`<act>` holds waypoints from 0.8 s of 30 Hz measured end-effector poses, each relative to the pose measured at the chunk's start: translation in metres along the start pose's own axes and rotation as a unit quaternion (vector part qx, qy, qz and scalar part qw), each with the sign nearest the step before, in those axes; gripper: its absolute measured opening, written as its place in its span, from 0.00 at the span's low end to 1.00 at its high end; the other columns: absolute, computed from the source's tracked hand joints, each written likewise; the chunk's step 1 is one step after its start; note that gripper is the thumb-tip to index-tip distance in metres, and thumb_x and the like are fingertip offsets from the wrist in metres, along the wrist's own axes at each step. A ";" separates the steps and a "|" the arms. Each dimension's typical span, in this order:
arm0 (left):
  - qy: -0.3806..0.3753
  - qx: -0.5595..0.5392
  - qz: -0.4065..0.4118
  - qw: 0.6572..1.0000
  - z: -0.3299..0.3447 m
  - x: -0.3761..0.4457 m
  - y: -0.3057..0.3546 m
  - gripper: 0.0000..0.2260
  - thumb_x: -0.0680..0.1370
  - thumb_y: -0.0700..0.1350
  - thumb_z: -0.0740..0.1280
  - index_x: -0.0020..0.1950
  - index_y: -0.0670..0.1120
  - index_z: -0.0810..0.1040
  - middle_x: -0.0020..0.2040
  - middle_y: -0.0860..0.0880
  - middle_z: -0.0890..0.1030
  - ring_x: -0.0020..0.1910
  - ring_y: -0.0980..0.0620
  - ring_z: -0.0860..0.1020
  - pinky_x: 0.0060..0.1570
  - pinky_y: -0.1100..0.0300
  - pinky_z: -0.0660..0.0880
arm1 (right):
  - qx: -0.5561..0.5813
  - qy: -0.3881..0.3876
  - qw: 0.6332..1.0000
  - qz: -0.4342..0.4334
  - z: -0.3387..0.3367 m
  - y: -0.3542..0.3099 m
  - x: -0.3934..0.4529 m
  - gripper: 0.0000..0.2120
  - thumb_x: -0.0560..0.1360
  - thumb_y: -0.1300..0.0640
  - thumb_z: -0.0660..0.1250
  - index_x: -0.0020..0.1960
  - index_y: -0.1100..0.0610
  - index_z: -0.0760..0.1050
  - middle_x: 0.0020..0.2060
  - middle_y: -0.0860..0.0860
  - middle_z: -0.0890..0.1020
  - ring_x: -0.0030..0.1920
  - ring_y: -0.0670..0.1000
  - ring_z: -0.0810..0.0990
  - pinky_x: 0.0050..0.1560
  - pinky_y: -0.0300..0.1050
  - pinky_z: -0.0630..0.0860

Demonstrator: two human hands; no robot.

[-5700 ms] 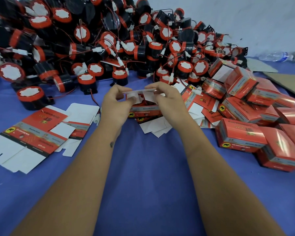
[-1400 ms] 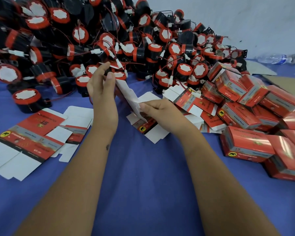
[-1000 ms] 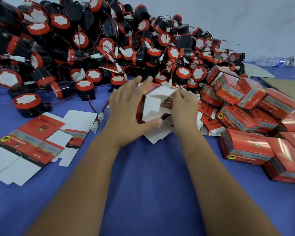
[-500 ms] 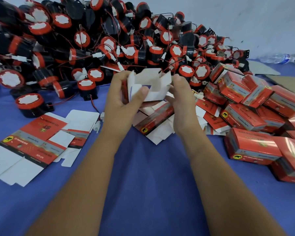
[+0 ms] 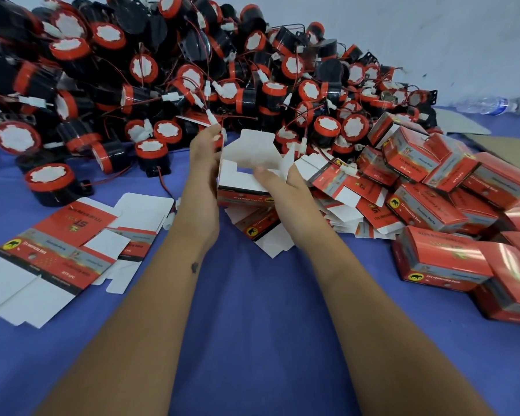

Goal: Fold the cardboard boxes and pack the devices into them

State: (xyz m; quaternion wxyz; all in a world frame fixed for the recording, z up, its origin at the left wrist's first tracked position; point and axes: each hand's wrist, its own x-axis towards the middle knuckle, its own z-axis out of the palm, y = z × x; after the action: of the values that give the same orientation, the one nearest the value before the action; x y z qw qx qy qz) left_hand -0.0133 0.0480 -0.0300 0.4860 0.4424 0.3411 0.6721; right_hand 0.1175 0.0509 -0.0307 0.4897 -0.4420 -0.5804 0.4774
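Box (image 5: 246, 172) lowered since before, both hands' grip clamped on it, flat blanks (image 5: 51, 250) left, devices (image 5: 162, 85) behind

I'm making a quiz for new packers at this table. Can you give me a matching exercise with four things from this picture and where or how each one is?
Things:
1. half-folded box
2. flat box blank
3. water bottle
4. pile of black and red devices

Places or states:
A. lying on its side at the far right, by the wall
B. held up between both hands, flaps open
C. heaped across the back of the table
D. lying unfolded on the blue cloth at the left

Pairs: 1-B, 2-D, 3-A, 4-C
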 end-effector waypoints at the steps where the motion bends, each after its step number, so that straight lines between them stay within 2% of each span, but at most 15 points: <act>1: -0.005 -0.010 -0.003 1.000 -0.001 0.000 0.001 0.17 0.82 0.60 0.53 0.65 0.57 0.75 0.59 0.48 0.84 0.57 0.48 0.82 0.50 0.54 0.80 | 0.002 0.001 1.000 0.001 0.000 -0.001 0.000 0.05 0.80 0.49 0.64 0.53 0.39 0.72 0.49 0.40 0.82 0.47 0.38 0.82 0.45 0.34 0.79; 2: -0.012 0.002 0.000 1.000 -0.001 -0.001 0.001 0.18 0.84 0.59 0.50 0.66 0.56 0.75 0.59 0.49 0.83 0.58 0.50 0.82 0.53 0.54 0.80 | 0.001 0.000 1.000 -0.002 0.000 0.000 0.001 0.06 0.80 0.51 0.64 0.53 0.40 0.72 0.47 0.39 0.82 0.46 0.36 0.81 0.42 0.31 0.77; 4: -0.020 0.064 0.019 0.998 0.001 -0.004 0.000 0.13 0.84 0.52 0.55 0.60 0.60 0.78 0.58 0.56 0.83 0.58 0.55 0.80 0.58 0.56 0.78 | -0.008 0.002 1.000 -0.007 0.002 0.002 0.001 0.08 0.80 0.54 0.64 0.56 0.43 0.73 0.49 0.41 0.82 0.48 0.39 0.81 0.44 0.32 0.77; 6: -0.013 0.110 0.039 0.993 0.004 -0.006 -0.003 0.15 0.81 0.46 0.59 0.53 0.67 0.77 0.53 0.63 0.81 0.53 0.62 0.79 0.50 0.64 0.77 | -0.007 0.000 1.000 -0.012 0.004 0.001 0.000 0.10 0.80 0.57 0.63 0.60 0.48 0.73 0.54 0.47 0.82 0.53 0.44 0.81 0.51 0.38 0.78; 8: 0.016 0.134 0.045 0.990 0.003 -0.006 -0.007 0.18 0.82 0.40 0.59 0.56 0.66 0.75 0.55 0.61 0.80 0.52 0.62 0.78 0.48 0.66 0.75 | 0.013 -0.012 1.000 -0.009 0.006 -0.002 -0.001 0.10 0.80 0.58 0.64 0.60 0.50 0.73 0.56 0.50 0.82 0.55 0.47 0.81 0.55 0.41 0.78; 10: 0.039 0.136 0.040 0.989 0.000 -0.004 -0.009 0.17 0.83 0.39 0.58 0.65 0.58 0.74 0.61 0.54 0.79 0.53 0.60 0.79 0.49 0.66 0.75 | 0.047 -0.015 0.999 0.004 0.008 -0.008 -0.001 0.11 0.82 0.55 0.61 0.62 0.55 0.74 0.59 0.57 0.81 0.57 0.52 0.81 0.53 0.40 0.76; 11: 0.050 0.123 0.031 0.991 -0.002 -0.002 -0.010 0.17 0.83 0.39 0.58 0.68 0.55 0.73 0.63 0.51 0.79 0.52 0.60 0.79 0.47 0.66 0.76 | 0.059 0.002 0.998 0.007 0.007 -0.010 0.000 0.15 0.83 0.53 0.57 0.63 0.59 0.75 0.61 0.62 0.79 0.57 0.56 0.79 0.52 0.40 0.75; 12: 0.057 0.103 0.023 0.993 -0.002 -0.001 -0.010 0.17 0.83 0.38 0.58 0.68 0.54 0.73 0.63 0.51 0.79 0.50 0.60 0.80 0.44 0.67 0.76 | 0.081 0.013 0.997 0.011 0.006 -0.010 0.001 0.18 0.84 0.50 0.54 0.62 0.60 0.77 0.61 0.65 0.78 0.57 0.59 0.79 0.52 0.44 0.75; 14: 0.058 0.063 0.026 0.996 -0.001 -0.002 -0.008 0.18 0.83 0.36 0.58 0.63 0.58 0.73 0.60 0.51 0.80 0.47 0.60 0.81 0.41 0.66 0.77 | 0.122 -0.004 0.991 0.048 0.004 -0.013 0.003 0.18 0.83 0.46 0.53 0.56 0.48 0.82 0.58 0.57 0.82 0.56 0.56 0.81 0.61 0.49 0.77; 16: 0.057 0.046 0.039 0.997 -0.001 -0.001 -0.006 0.19 0.82 0.33 0.58 0.58 0.58 0.74 0.58 0.49 0.79 0.48 0.57 0.81 0.41 0.64 0.77 | 0.082 -0.025 0.993 0.076 0.003 -0.012 0.006 0.15 0.82 0.48 0.56 0.64 0.48 0.77 0.58 0.55 0.82 0.57 0.55 0.82 0.64 0.57 0.76; 18: 0.064 0.021 0.033 0.997 -0.001 -0.001 -0.005 0.18 0.81 0.31 0.59 0.54 0.55 0.75 0.60 0.46 0.79 0.51 0.53 0.80 0.42 0.61 0.78 | 0.053 -0.030 0.995 0.073 0.001 -0.009 0.008 0.15 0.82 0.52 0.57 0.66 0.50 0.74 0.59 0.55 0.81 0.54 0.53 0.82 0.62 0.57 0.77; 20: 0.073 0.003 0.022 0.997 -0.002 0.000 -0.005 0.17 0.81 0.31 0.59 0.52 0.53 0.75 0.59 0.48 0.79 0.50 0.53 0.79 0.42 0.61 0.78 | 0.075 -0.038 0.995 0.047 -0.001 -0.008 0.008 0.13 0.82 0.55 0.58 0.64 0.52 0.75 0.54 0.54 0.81 0.47 0.47 0.82 0.52 0.50 0.80; 22: 0.079 -0.001 0.019 0.997 -0.002 0.001 -0.005 0.17 0.81 0.30 0.59 0.51 0.53 0.76 0.55 0.50 0.80 0.47 0.55 0.79 0.39 0.63 0.76 | 0.088 -0.041 0.995 0.026 -0.002 -0.007 0.007 0.13 0.81 0.57 0.59 0.63 0.53 0.75 0.52 0.53 0.81 0.43 0.44 0.81 0.44 0.43 0.79; 24: 0.078 -0.004 0.015 0.997 -0.002 0.000 -0.005 0.18 0.81 0.30 0.58 0.52 0.54 0.76 0.55 0.49 0.80 0.46 0.55 0.79 0.37 0.64 0.76 | 0.083 -0.046 0.995 0.012 -0.003 -0.005 0.006 0.12 0.80 0.58 0.60 0.62 0.51 0.76 0.51 0.51 0.81 0.44 0.44 0.80 0.43 0.43 0.78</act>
State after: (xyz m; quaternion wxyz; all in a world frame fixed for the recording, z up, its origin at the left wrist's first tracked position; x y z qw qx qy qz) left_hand -0.0136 0.0495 -0.0349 0.4496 0.3920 0.3683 0.7131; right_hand 0.1200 0.0569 -0.0247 0.4919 -0.3840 -0.5555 0.5496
